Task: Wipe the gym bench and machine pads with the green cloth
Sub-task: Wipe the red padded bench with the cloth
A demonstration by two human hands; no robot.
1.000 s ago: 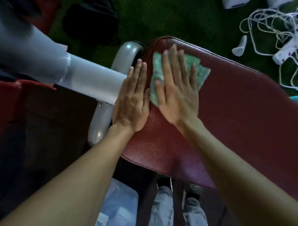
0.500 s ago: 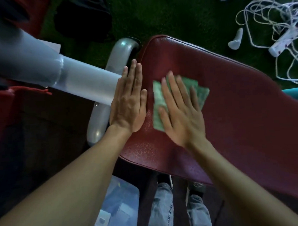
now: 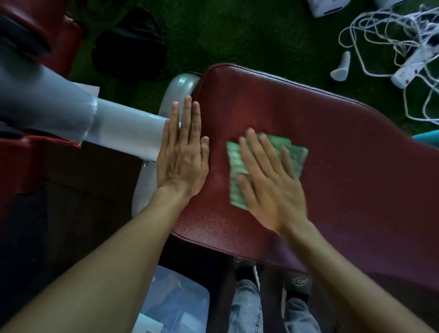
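A dark red padded bench fills the middle and right of the head view. The green cloth lies flat on it, partly hidden under my right hand, which presses down on it with fingers spread. My left hand rests flat and empty on the bench's left edge, beside the cloth but not touching it. A second red pad shows at the far left, in shadow.
A thick grey metal tube of the machine frame crosses from the upper left to my left hand. White cables and a power strip lie on the green floor at upper right. A clear plastic box sits below, by my legs.
My right hand has slid the cloth down the bench toward me, away from the top corner. My left hand has stayed flat at the bench's left edge.
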